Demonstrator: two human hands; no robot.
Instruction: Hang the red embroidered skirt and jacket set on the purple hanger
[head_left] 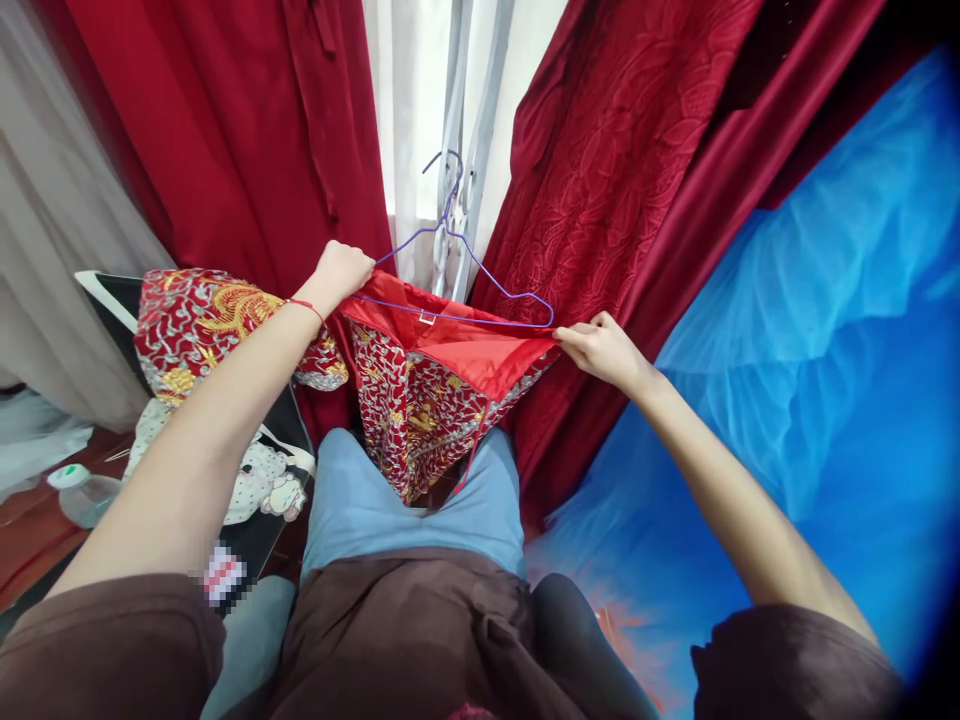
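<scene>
A red brocade skirt (420, 410) with gold and silver patterning and a plain red lining hangs stretched between my hands, above my lap. My left hand (343, 270) is closed on the left end of its waistband, next to a shoulder of the purple wire hanger (480, 265). At the other end, my right hand (604, 350) pinches the waistband's corner just beyond the hanger's right tip. The hanger's lower bar lies along the waistband; its hook points up, and I cannot tell whether it hangs on anything. A small white-edged tag or buckle (427, 318) shows at the waistband's middle.
A matching brocade garment (202, 325) lies over a dark chair (112, 295) at left, above a white spotted bag (251, 490). Beside it stands a clear bottle (82, 495). Red curtains or gowns (600, 170) hang ahead, and blue tulle (780, 400) spreads at right.
</scene>
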